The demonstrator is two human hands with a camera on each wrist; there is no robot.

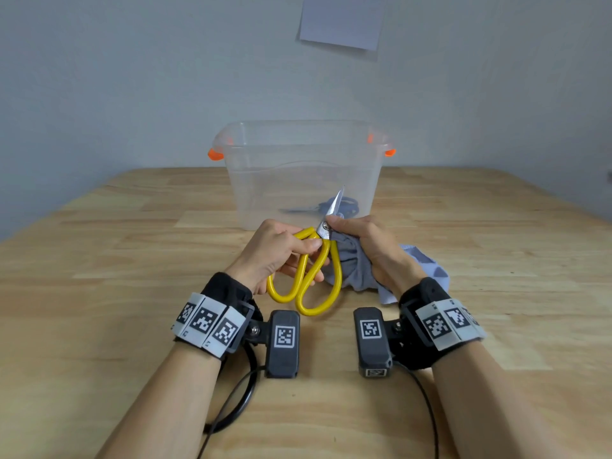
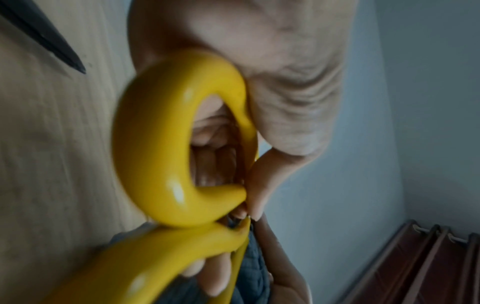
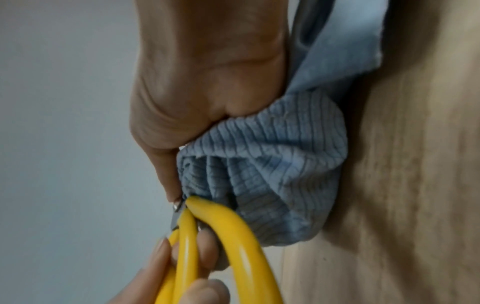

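Observation:
Yellow-handled scissors [image 1: 311,276] with steel blades [image 1: 332,210] pointing up and away are held above the wooden table [image 1: 116,260]. My left hand [image 1: 284,250] grips the left handle loop [image 2: 153,144], thumb on top and fingers curled under. My right hand [image 1: 367,246] holds a bunched grey-blue ribbed cloth [image 3: 272,176], also seen as the cloth [image 1: 354,266], pressed against the scissors near the pivot, thumb tip at the screw. The blades look closed. The cloth's loose end [image 1: 427,270] trails on the table to the right.
A clear plastic bin [image 1: 304,173] with orange latches [image 1: 215,155] stands just behind the hands; something blue lies in its bottom. A paper sheet [image 1: 342,21] hangs on the wall. Black cables [image 1: 238,402] run from the wrist cameras toward the near edge.

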